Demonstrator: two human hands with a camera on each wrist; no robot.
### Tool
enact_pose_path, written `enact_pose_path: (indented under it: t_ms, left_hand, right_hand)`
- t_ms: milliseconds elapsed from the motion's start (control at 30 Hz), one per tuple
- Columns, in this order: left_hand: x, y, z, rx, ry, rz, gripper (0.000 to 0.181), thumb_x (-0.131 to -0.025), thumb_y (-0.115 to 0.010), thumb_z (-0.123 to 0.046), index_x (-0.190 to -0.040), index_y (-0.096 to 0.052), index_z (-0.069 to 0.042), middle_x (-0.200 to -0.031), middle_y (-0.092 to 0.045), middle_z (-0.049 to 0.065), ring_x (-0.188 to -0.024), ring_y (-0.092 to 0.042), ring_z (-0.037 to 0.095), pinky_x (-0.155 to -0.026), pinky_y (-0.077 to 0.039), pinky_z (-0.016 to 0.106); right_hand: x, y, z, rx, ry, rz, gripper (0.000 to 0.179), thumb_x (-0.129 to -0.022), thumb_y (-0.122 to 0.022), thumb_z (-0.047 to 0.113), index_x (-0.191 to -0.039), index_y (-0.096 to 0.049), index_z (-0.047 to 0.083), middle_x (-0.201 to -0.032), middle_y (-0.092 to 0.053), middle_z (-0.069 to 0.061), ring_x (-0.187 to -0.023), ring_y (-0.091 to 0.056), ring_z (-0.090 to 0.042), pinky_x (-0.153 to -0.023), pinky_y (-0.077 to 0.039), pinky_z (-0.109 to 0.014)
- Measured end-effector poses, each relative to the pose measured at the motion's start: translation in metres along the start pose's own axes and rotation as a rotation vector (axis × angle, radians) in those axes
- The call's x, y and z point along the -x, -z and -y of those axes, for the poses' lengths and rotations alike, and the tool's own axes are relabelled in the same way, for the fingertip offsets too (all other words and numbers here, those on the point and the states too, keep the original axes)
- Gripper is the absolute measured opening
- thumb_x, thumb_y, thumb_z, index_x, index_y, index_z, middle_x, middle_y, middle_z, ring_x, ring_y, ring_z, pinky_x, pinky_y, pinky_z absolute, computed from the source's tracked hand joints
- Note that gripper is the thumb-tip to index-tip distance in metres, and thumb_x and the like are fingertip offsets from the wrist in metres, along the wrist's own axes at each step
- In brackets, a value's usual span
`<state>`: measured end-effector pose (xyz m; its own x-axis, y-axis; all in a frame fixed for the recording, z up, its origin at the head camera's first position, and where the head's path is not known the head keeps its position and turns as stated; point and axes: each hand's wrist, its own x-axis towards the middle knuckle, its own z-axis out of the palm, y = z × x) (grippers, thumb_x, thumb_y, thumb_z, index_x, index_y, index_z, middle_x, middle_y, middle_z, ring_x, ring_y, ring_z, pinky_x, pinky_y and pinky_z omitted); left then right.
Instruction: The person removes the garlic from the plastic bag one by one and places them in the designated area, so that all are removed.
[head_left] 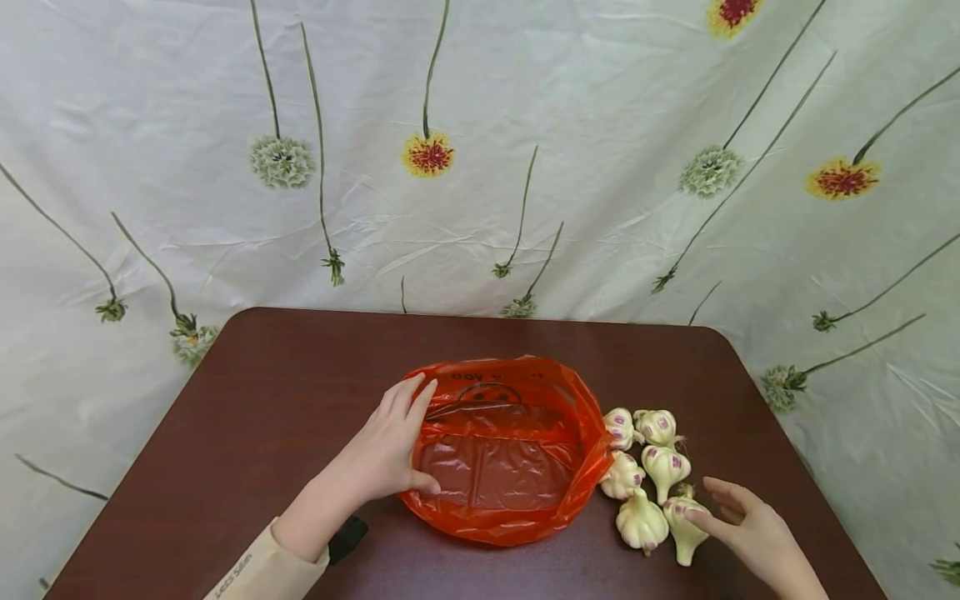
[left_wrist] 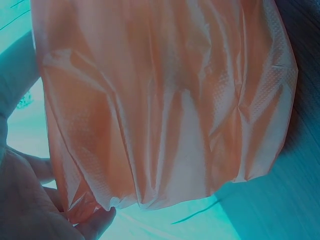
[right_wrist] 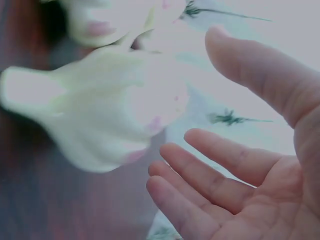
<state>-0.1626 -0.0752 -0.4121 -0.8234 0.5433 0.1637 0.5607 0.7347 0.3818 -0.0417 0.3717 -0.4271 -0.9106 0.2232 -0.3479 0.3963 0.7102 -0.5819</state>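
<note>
A red plastic bag (head_left: pixel 495 533) stands on the table with its mouth spread upward; its bottom shows inside. My left hand (head_left: pixel 386 446) rests at the bag's left rim, fingers extended and thumb apart over the edge. The left wrist view shows the bag's creased side (left_wrist: pixel 165 125) and fingertips touching its rim. Several garlic bulbs (head_left: pixel 666 468) lie in a cluster against the bag's right side. My right hand (head_left: pixel 753 529) hovers beside the nearest garlic bulb (head_left: pixel 684 521), holding nothing. In the right wrist view its fingers (right_wrist: pixel 210 185) are spread, apart from a garlic bulb (right_wrist: pixel 110 110).
The dark brown table (head_left: pixel 315 358) has rounded far corners. Behind it hangs a white cloth (head_left: pixel 480 208) printed with flowers. A small black object (head_left: pixel 347 537) is partly visible beneath the left wrist.
</note>
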Motion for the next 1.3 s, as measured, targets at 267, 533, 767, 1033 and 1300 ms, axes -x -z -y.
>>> enact_pose_path:
  t_ms: [267, 533, 767, 1033, 1300]
  left_hand:
    - [-0.003, 0.000, -0.001, -0.004, -0.004, 0.008, 0.125, -0.055, -0.096, -0.037, -0.151, -0.028, 0.005, -0.154, -0.028, 0.028, -0.140, -0.027, 0.046, -0.110, -0.036, 0.058]
    - [-0.005, 0.000, -0.001, -0.002, -0.003, 0.005, 0.123, -0.056, -0.096, -0.036, -0.150, -0.029, 0.006, -0.153, -0.028, 0.028, -0.139, -0.028, 0.046, -0.110, -0.036, 0.059]
    - [-0.003, -0.001, 0.000, 0.004, 0.009, 0.005, 0.120, -0.058, -0.094, -0.036, -0.150, -0.029, 0.006, -0.153, -0.029, 0.027, -0.139, -0.027, 0.046, -0.110, -0.035, 0.059]
    - [-0.001, -0.002, 0.001, 0.003, 0.003, -0.015, 0.113, -0.066, -0.091, -0.038, -0.150, -0.029, 0.006, -0.155, -0.027, 0.027, -0.141, -0.027, 0.045, -0.112, -0.033, 0.060]
    - [-0.005, -0.004, 0.002, -0.003, -0.037, -0.116, 0.097, -0.080, -0.079, -0.040, -0.150, -0.030, 0.005, -0.157, -0.027, 0.024, -0.144, -0.025, 0.043, -0.115, -0.026, 0.061]
  right_hand:
    - [0.007, 0.011, 0.027, -0.036, 0.109, -0.038, 0.072, -0.093, -0.067, 0.038, -0.146, -0.041, -0.002, -0.147, -0.043, -0.030, -0.133, -0.045, -0.047, -0.097, -0.051, -0.046]
    - [0.003, 0.013, 0.069, -0.132, 0.272, -0.081, 0.060, -0.094, -0.068, 0.032, -0.143, -0.047, 0.004, -0.144, -0.051, -0.022, -0.130, -0.052, -0.041, -0.095, -0.053, -0.039]
    - [-0.009, 0.000, 0.124, -0.234, 0.502, -0.094, 0.049, -0.092, -0.070, 0.025, -0.137, -0.056, 0.009, -0.140, -0.058, -0.012, -0.126, -0.057, -0.029, -0.095, -0.052, -0.023]
    - [-0.026, -0.029, 0.168, -0.262, 0.606, -0.079, 0.052, -0.090, -0.073, 0.020, -0.137, -0.055, 0.008, -0.139, -0.057, -0.014, -0.126, -0.057, -0.034, -0.097, -0.052, -0.042]
    - [-0.036, -0.054, 0.180, -0.014, 0.672, -0.205, 0.059, -0.087, -0.076, 0.021, -0.139, -0.054, 0.006, -0.139, -0.057, -0.013, -0.122, -0.059, -0.034, -0.097, -0.051, -0.049]
